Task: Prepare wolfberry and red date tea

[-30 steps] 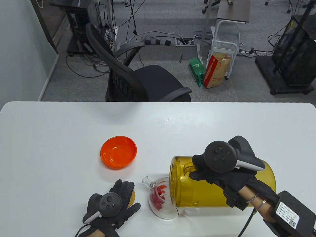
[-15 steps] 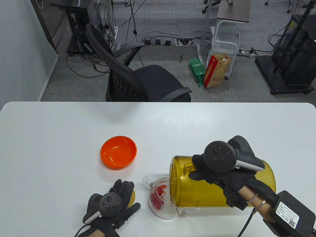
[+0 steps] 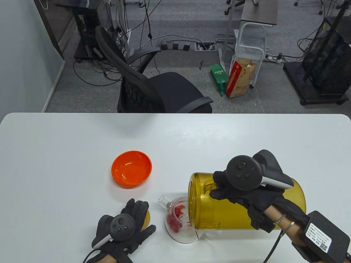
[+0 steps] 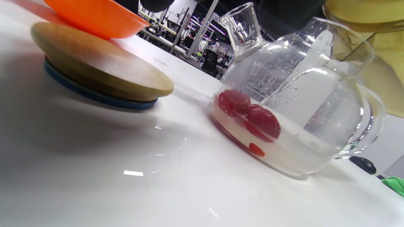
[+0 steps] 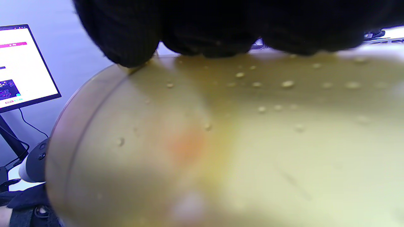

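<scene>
Barely any change: right hand (image 3: 233, 191) still gripping tipped yellow jug (image 3: 219, 216) over glass teapot (image 3: 181, 227), left hand (image 3: 129, 227) flat, fingers spread, on wooden lid (image 4: 94, 75).

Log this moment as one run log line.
step: pouring | right hand: holds tilted yellow jug over glass teapot | left hand: on table

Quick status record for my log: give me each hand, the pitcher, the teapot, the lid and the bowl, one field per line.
right hand: grips the yellow pitcher by its handle, tipped on its side over the teapot
left hand: rests on the wooden lid
glass teapot: upright on the table, red dates in shallow water
orange bowl: apart, beyond the left hand
</scene>
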A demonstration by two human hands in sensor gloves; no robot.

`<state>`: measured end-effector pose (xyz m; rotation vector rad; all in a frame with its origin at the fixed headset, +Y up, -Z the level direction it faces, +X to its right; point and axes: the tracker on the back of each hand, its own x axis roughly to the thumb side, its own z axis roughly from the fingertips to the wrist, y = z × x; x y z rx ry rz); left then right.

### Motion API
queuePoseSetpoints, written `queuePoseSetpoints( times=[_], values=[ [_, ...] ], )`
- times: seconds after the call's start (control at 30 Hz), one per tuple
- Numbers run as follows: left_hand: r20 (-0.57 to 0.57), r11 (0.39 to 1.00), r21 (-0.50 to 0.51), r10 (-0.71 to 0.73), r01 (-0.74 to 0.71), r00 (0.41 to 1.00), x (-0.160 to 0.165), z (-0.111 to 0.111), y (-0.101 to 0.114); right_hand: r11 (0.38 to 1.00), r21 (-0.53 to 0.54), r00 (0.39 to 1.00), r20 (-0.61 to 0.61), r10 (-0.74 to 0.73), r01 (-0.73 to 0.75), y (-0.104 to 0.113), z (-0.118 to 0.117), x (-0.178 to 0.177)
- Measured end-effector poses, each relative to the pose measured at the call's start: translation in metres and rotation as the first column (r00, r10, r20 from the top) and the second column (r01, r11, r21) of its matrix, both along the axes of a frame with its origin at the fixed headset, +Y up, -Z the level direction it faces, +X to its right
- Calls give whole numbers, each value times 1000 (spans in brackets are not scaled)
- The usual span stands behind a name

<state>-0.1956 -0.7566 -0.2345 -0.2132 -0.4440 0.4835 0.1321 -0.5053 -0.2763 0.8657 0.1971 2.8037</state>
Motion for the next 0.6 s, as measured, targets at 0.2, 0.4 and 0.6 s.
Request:
queuePoseSetpoints(
  times=[0.2,0.4,0.6],
  values=[
    [2,1000,0,1,-1,1000,0,0,0,1000,-5,1000,2,3,-3,0,-1,-1],
    [4,1000,-3,-2,2,1000,0,0,0,1000,-5,1000,-2,3,-3,0,-1,-1],
    [2,1000,-1,-2,2,1000,0,0,0,1000,-8,1000,0,2,-2,0,-2,-2]
  ],
)
